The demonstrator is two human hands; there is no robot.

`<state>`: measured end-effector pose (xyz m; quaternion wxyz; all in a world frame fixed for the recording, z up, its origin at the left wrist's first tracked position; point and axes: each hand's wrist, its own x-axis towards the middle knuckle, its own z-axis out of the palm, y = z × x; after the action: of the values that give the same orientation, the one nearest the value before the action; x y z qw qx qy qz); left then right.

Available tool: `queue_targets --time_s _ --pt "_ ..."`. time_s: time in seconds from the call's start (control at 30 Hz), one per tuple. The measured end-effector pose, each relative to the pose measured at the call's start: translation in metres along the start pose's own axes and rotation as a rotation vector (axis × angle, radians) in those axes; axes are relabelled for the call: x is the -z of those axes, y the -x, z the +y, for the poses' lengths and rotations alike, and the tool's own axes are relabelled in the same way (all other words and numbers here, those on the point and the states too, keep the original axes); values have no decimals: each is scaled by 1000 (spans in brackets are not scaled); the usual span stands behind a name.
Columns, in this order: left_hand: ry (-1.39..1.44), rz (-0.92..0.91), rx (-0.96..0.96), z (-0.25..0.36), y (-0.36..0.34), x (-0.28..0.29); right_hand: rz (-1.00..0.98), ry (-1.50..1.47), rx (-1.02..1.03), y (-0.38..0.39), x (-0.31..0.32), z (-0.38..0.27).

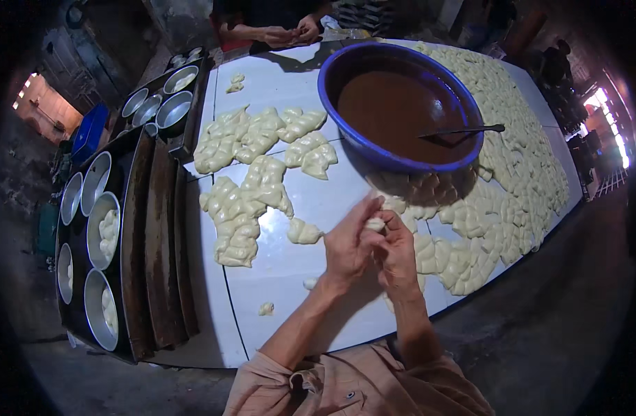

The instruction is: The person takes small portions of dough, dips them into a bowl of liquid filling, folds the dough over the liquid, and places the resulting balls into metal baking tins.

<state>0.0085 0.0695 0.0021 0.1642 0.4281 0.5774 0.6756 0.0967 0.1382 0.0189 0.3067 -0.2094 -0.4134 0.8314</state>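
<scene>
Above the white tiled table (311, 215), my left hand (348, 244) and my right hand (397, 255) meet with fingers closed round a small pale piece of dough (375, 224). Only part of that piece shows between the fingers. To the left of my hands lie joined clusters of shaped dough pieces (238, 215), with one small lump (303, 231) apart from them. A wide spread of dough pieces (470, 243) covers the table's right side. Just beyond my hands stands a blue basin (401, 165) of brown liquid, with a dark-handled utensil (463, 130) leaning in it.
Black trays (128, 229) along the left edge hold several round metal pans (96, 177), some with dough inside. Small dough scraps (266, 308) dot the near table. Across the far edge, another person's hands (294, 35) are close together. A blue crate (89, 132) sits beyond the trays.
</scene>
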Motion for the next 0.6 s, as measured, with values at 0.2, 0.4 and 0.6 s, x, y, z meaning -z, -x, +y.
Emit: queue_targets --time_s 0.2,0.4,0.6 --pt "377 137 -9 -24 -1 -38 -81 -97 -60 -29 -1 -35" --pt "378 6 543 -18 6 -9 -86 713 134 -150 37 -109" --pt "203 92 603 -19 8 20 -569 1840 -134 -227 82 -97"
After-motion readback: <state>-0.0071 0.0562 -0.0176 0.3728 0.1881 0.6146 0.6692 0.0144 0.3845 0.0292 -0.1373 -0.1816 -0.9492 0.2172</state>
